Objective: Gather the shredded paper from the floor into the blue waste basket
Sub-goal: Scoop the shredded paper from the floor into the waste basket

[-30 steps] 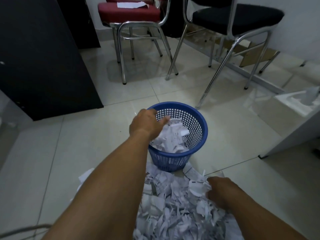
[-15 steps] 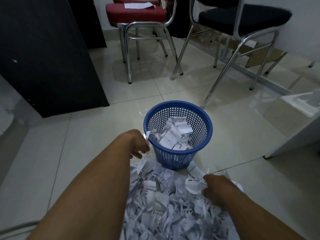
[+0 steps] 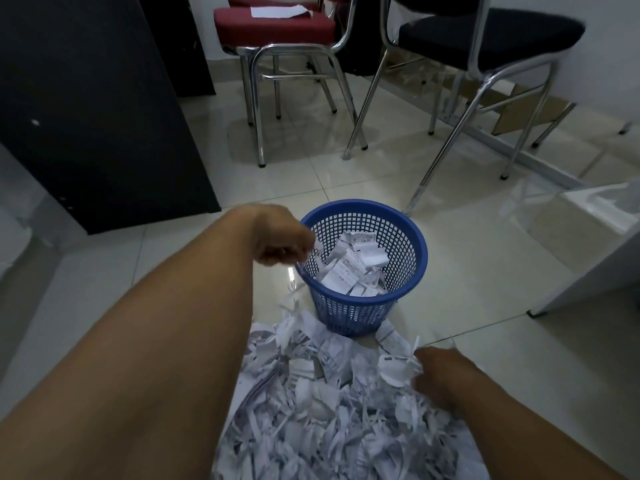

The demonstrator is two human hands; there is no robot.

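The blue waste basket [image 3: 349, 315] stands on the tiled floor, partly filled with white paper scraps [image 3: 349, 268]. A big heap of shredded paper [image 3: 329, 427] lies just in front of it, reaching to the bottom edge of the view. My left hand [image 3: 280, 240] hovers at the basket's left rim with its fingers curled in, and a thin shred seems pinched in them. My right hand [image 3: 440, 375] rests on the heap's right edge, fingers closed on a clump of scraps [image 3: 398, 368].
A dark cabinet [image 3: 86, 116] fills the left side. Behind the basket stand a red chair [image 3: 273, 26] with a paper sheet on it and a black chair [image 3: 485, 32], both with chrome legs reaching close to the basket. White furniture [image 3: 588, 271] borders the right.
My left hand left the basket, dipped toward the heap, and has risen back to the basket's left rim. My right hand has stayed on the heap's right edge.
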